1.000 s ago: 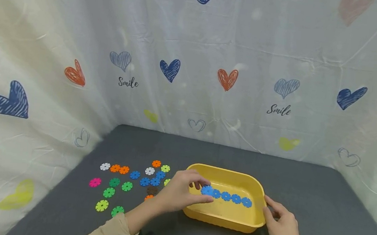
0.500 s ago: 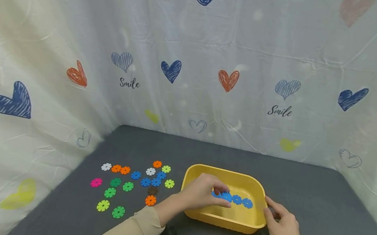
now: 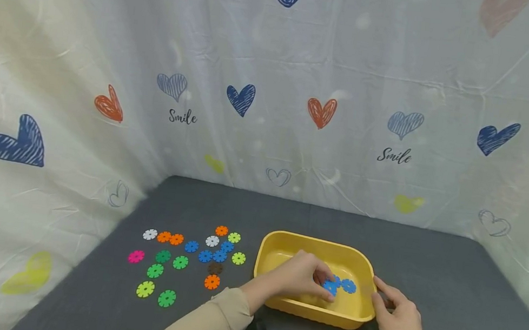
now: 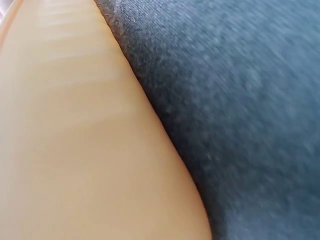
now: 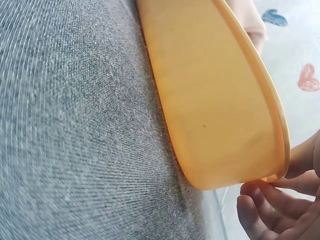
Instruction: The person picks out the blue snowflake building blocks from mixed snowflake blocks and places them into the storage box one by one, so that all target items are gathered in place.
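1. The background is filled by a white curtain [image 3: 288, 42], on which hearts and the word "Smile" are printed.
2. Below it, the table is covered by a dark grey cloth [image 3: 424, 270].
3. A yellow tray [image 3: 316, 314] is set on the cloth, near the middle.
4. The left forearm is partly covered by a beige sleeve [image 3: 212, 322], rolled back short of the wrist.
5. The tray's right end is gripped between the thumb and fingers of the right hand [image 3: 396, 317].
6. The left hand [image 3: 302, 275] is held in the tray, and a blue disc [image 3: 330, 288] is pinched between its thumb and fingertips.
7. Beyond that disc, more blue pieces [image 3: 348, 286] are seen in the tray, towards its right end.
8. Left of the tray, notched discs [image 3: 167, 299] are scattered in green, lime, orange, white, blue, brown and pink.
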Available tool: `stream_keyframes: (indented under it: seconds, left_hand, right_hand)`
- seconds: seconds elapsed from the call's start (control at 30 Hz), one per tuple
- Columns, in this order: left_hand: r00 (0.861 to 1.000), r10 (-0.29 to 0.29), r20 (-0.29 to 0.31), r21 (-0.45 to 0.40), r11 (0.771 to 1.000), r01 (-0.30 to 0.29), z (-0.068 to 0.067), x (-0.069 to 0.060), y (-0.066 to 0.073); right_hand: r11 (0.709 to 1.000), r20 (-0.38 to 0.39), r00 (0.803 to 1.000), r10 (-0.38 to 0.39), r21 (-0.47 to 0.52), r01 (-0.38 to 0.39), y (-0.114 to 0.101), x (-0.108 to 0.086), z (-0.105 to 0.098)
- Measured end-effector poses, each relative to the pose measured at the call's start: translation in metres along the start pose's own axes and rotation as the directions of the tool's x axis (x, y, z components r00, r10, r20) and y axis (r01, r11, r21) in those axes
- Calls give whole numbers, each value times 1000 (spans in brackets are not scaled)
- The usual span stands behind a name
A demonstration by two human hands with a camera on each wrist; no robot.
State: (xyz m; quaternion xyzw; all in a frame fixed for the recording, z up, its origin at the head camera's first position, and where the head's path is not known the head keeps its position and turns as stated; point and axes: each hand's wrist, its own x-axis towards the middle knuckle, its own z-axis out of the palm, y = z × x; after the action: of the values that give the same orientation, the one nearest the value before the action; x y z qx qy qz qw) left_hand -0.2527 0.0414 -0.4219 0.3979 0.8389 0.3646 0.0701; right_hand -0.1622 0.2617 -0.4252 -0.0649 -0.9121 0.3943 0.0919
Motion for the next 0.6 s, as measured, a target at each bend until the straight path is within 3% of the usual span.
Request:
stream_keyframes:
  seconds: [0.27, 0.6]
  left_hand:
    - [994, -69, 82, -15, 997, 71, 13, 11, 2]
    - [982, -48, 180, 32, 999, 43, 16, 14, 4]
  right_hand:
    - [1000, -10, 1000, 3, 2, -3, 1, -1, 1]
    - [1000, 0, 1000, 1, 7, -1, 0, 0, 0]
